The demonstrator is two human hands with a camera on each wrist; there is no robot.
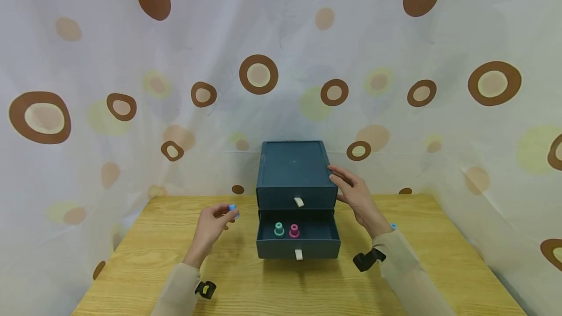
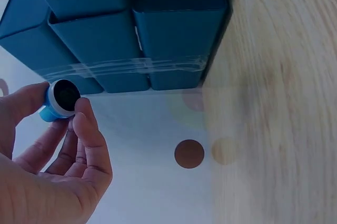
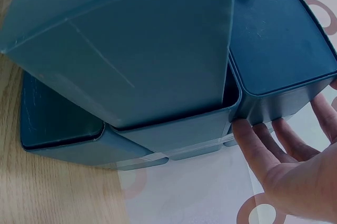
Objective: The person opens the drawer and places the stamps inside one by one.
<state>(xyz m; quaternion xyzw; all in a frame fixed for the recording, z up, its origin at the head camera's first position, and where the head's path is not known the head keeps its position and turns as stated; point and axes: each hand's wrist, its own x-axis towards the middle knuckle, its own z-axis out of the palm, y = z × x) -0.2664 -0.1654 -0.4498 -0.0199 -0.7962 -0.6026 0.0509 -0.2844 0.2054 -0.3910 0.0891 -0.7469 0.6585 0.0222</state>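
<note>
My left hand (image 1: 212, 223) pinches a small blue knob-shaped piece (image 2: 59, 100) between thumb and fingertips, left of the dark blue drawer cabinet (image 1: 294, 162). The piece has a white rim and a dark round end. My right hand (image 1: 357, 200) has its fingers spread along the cabinet's right side, fingertips at the wall of the top unit (image 3: 287, 100). Below the top unit, the middle drawer (image 1: 298, 249) is pulled out. Inside it a teal piece (image 1: 279, 229) and a pink piece (image 1: 294, 231) of similar shape stand upright side by side.
Another blue piece (image 1: 393, 227) shows just behind my right wrist. The bottom unit (image 3: 58, 113) sits on the wooden table (image 1: 140, 257) under the pulled-out drawer. Clear tape (image 2: 142, 65) runs across the stacked units. A spotted cloth (image 1: 290, 28) hangs behind.
</note>
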